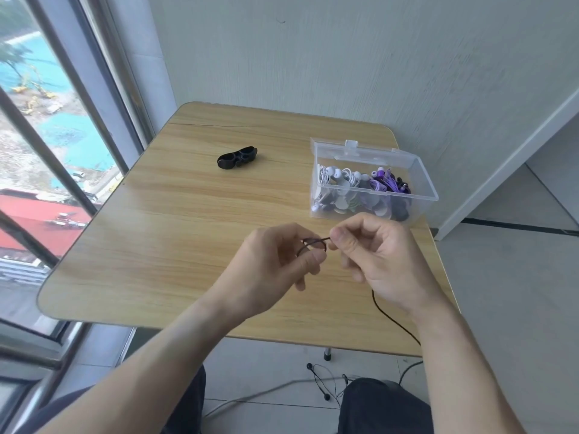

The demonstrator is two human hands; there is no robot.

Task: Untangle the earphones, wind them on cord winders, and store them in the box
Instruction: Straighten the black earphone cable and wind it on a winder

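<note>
Both hands hold a black earphone cord [314,240] above the near part of the wooden table [175,214]. My left hand [275,258] grips a small loop of it between thumb and fingers. My right hand [372,249] pinches the cord beside the loop. The cord runs down under my right hand, over the table edge, and its earbuds [326,396] dangle near the floor. A black cord winder [238,157] lies alone at the table's far middle. The clear plastic box [423,195] stands open at the right, with several wound white and purple earphones inside.
A window with a dark frame [56,158] runs along the left. A grey wall [344,57] stands behind the table. A table leg [327,353] and a pale cable [266,393] show on the floor between my knees.
</note>
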